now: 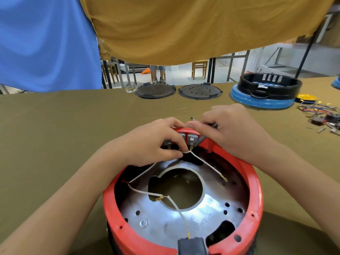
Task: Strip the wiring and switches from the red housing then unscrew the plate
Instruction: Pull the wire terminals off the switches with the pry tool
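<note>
Both forearms reach fwd over the red housing [255, 192]: left hand [154, 142] pinches a white wire [204, 162] at the far rim, right hand [231, 129] curled round a dark tool [211, 125], bare bench [73, 122] either side.

Round red plastic housing [255, 183] holds a silver metal plate [165, 223] and thin white wires [204, 163]. Olive-brown cloth table [55, 126]; blue-and-black ring housing [265, 94].

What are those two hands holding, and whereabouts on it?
The left hand pinches a white wire near its end by the switches. The right hand grips a dark tool by its shaft at the red housing rim.
</note>
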A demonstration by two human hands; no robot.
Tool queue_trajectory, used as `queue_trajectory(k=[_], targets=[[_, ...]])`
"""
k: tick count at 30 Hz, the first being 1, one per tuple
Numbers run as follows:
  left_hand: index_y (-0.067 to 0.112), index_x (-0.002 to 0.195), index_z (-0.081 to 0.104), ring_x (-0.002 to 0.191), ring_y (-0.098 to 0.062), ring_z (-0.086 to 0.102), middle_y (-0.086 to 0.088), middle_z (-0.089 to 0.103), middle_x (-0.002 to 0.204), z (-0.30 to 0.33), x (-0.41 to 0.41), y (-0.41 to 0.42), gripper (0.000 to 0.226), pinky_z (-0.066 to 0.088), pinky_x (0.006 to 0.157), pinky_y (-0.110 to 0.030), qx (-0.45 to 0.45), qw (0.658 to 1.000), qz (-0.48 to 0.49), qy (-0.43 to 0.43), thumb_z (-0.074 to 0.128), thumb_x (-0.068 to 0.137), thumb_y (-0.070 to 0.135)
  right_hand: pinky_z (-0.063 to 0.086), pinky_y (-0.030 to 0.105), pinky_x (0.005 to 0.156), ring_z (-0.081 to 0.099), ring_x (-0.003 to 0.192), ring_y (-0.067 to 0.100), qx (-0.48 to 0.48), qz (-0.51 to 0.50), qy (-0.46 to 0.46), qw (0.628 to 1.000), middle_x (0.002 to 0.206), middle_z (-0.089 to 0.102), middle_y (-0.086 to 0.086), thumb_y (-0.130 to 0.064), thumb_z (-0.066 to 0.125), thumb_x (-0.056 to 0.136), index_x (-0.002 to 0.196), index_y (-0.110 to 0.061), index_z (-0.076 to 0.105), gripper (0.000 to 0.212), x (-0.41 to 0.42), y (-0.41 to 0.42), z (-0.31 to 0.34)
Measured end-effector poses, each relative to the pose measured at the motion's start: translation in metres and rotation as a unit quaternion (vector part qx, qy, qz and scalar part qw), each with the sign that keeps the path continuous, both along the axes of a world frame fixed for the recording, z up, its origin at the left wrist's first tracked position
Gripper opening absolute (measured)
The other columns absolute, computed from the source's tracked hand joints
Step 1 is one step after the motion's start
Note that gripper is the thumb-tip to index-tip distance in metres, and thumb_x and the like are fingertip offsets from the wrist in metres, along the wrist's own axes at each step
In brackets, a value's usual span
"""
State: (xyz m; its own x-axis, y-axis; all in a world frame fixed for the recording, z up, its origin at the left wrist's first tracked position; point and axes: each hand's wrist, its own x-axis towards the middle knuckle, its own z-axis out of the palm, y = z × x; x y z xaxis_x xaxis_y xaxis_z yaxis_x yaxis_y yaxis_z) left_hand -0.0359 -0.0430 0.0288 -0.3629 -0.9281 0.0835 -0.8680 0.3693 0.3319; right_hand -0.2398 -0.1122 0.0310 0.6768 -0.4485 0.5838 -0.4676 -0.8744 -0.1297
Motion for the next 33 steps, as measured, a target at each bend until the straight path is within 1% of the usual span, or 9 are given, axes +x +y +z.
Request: queue_trajectory(k=[2,7,10,13,17,20,24,27,33], targets=[[0.035,0.106,0.076,0.120,-0.004,0.046,0.017,0.044,0.133,0.000,0.000,0.000,0.016,0.036,0.101,-0.025,-0.001,1.000,0.001,0.000,0.070,0.091,0.031,0.022,0.021,0.050,0.038,0.048,0.019,-0.016,-0.004,-0.037,0.999,0.050,0.044,0.007,-0.035,0.062,0.096,0.055,-0.003,0.054,0.053,-0.003,0.001,-0.002],[0.035,0.106,0.076,0.120,-0.004,0.046,0.015,0.044,0.132,0.001,0.000,0.001,0.017,0.036,0.102,-0.024,-0.002,1.000,0.003,-0.004,0.070,0.091,0.031,0.025,0.030,0.053,0.039,0.049,0.021,-0.021,-0.007,-0.003,1.000,0.050,0.045,0.008,-0.036,0.062,0.095,0.054,-0.004,0.050,0.053,0.001,0.003,0.001],[0.035,0.106,0.076,0.120,-0.005,0.047,0.016,0.043,0.129,0.000,0.000,0.001,0.017,0.038,0.103,-0.028,-0.003,1.000,0.004,-0.006,0.070,0.091,0.031,0.026,0.028,0.051,0.040,0.048,0.022,0.018,-0.005,0.009,1.000,0.049,0.046,0.008,-0.038,0.061,0.095,0.055,-0.006,0.050,0.053,0.002,0.000,0.004],[0.033,0.106,0.077,0.119,-0.005,0.047,0.017,0.043,0.128,0.000,-0.001,0.000,0.017,0.036,0.100,-0.023,-0.005,1.000,0.001,0.000,0.071,0.090,0.029,0.028,0.021,0.049,0.037,0.046,0.024,0.064,0.004,-0.016,0.998,0.047,0.046,0.012,-0.040,0.060,0.095,0.056,-0.003,0.056,0.054,0.003,-0.004,0.007],[0.031,0.104,0.077,0.122,-0.007,0.048,0.012,0.047,0.137,0.000,-0.002,-0.001,0.016,0.038,0.105,-0.031,-0.001,1.000,-0.003,0.007,0.072,0.090,0.027,0.029,0.018,0.046,0.029,0.044,0.014,0.092,0.001,-0.038,0.995,0.044,0.040,0.009,-0.040,0.061,0.096,0.053,-0.005,0.050,0.057,0.008,-0.009,0.011],[0.032,0.104,0.077,0.121,-0.007,0.048,0.011,0.047,0.134,0.000,-0.002,-0.001,0.015,0.038,0.104,-0.032,0.002,1.000,-0.003,0.011,0.072,0.090,0.026,0.032,0.018,0.045,0.037,0.044,0.013,0.135,-0.005,-0.061,0.989,0.044,0.045,0.006,-0.039,0.062,0.095,0.054,-0.003,0.057,0.055,0.006,-0.014,0.008],[0.033,0.104,0.076,0.120,-0.006,0.048,0.012,0.047,0.134,0.001,-0.002,-0.001,0.016,0.037,0.104,-0.029,0.001,1.000,-0.003,0.011,0.071,0.091,0.027,0.034,0.015,0.047,0.044,0.047,0.009,0.137,-0.002,-0.077,0.988,0.044,0.046,-0.003,-0.039,0.063,0.095,0.056,-0.004,0.062,0.052,0.004,-0.015,0.005],[0.034,0.104,0.076,0.121,-0.006,0.047,0.012,0.047,0.134,0.001,-0.002,-0.001,0.016,0.037,0.105,-0.030,0.003,1.000,-0.001,0.008,0.071,0.091,0.027,0.033,0.016,0.045,0.044,0.043,0.009,0.158,0.000,-0.079,0.984,0.043,0.048,-0.001,-0.040,0.064,0.094,0.054,-0.005,0.060,0.053,0.004,-0.018,0.006],[0.038,0.103,0.074,0.119,-0.002,0.047,0.017,0.046,0.132,0.001,-0.001,0.000,0.015,0.038,0.104,-0.030,0.006,1.000,0.000,0.009,0.071,0.091,0.029,0.040,0.015,0.045,0.059,0.043,0.005,0.182,0.004,-0.086,0.980,0.045,0.058,0.003,-0.039,0.065,0.093,0.053,-0.007,0.060,0.052,0.005,-0.021,0.007]])
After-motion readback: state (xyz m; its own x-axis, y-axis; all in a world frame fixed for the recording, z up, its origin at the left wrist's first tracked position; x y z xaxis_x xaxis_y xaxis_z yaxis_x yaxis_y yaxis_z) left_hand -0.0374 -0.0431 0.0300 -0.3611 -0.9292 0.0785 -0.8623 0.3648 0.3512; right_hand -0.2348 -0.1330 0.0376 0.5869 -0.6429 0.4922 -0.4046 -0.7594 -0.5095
